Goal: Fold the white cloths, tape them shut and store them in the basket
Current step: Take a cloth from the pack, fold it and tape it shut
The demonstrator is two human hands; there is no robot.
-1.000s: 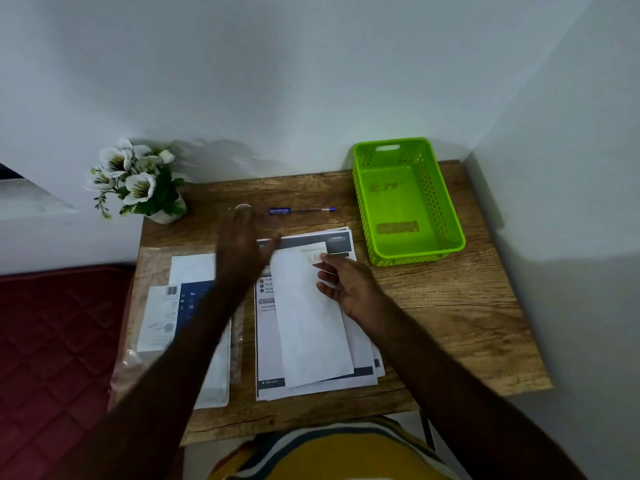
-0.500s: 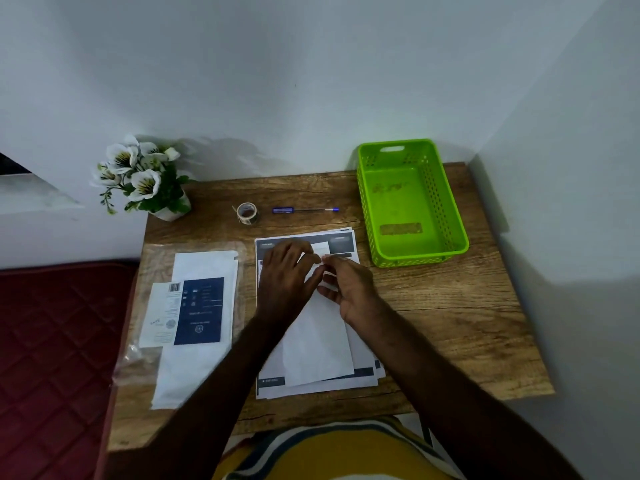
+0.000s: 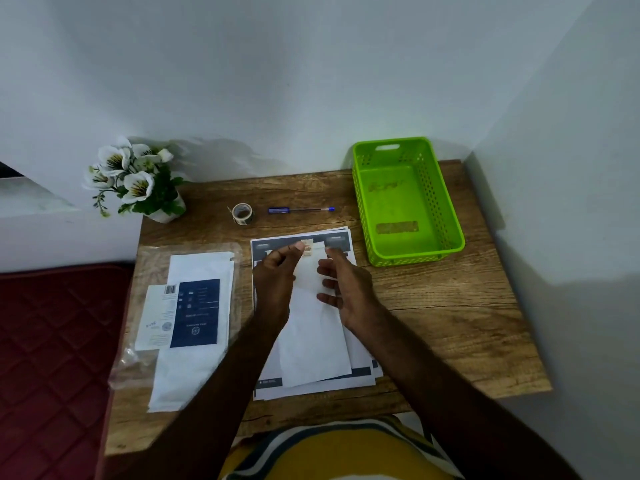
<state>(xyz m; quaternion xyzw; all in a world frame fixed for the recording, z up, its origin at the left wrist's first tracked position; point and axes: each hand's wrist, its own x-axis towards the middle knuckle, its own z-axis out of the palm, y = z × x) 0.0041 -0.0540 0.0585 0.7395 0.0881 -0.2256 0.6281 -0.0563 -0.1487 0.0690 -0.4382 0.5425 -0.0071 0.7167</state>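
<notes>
folded white cloth [image 3: 313, 337] at frame centre, on papers; left hand [image 3: 277, 275] pinching tape piece [image 3: 307, 245] at its top edge, right hand [image 3: 341, 282] loose-fingered alongside. taping underway; green basket [image 3: 450, 216], upper right, still bare.

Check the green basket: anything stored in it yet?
Empty of cloths. The green basket shows only its bare floor with label residue; the folded white cloth lies on the papers.

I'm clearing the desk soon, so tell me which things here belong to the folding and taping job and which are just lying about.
In use: folded white cloth, tape roll, green basket, left hand, right hand.
Lying about: pen, flower pot, plastic packet.
</notes>
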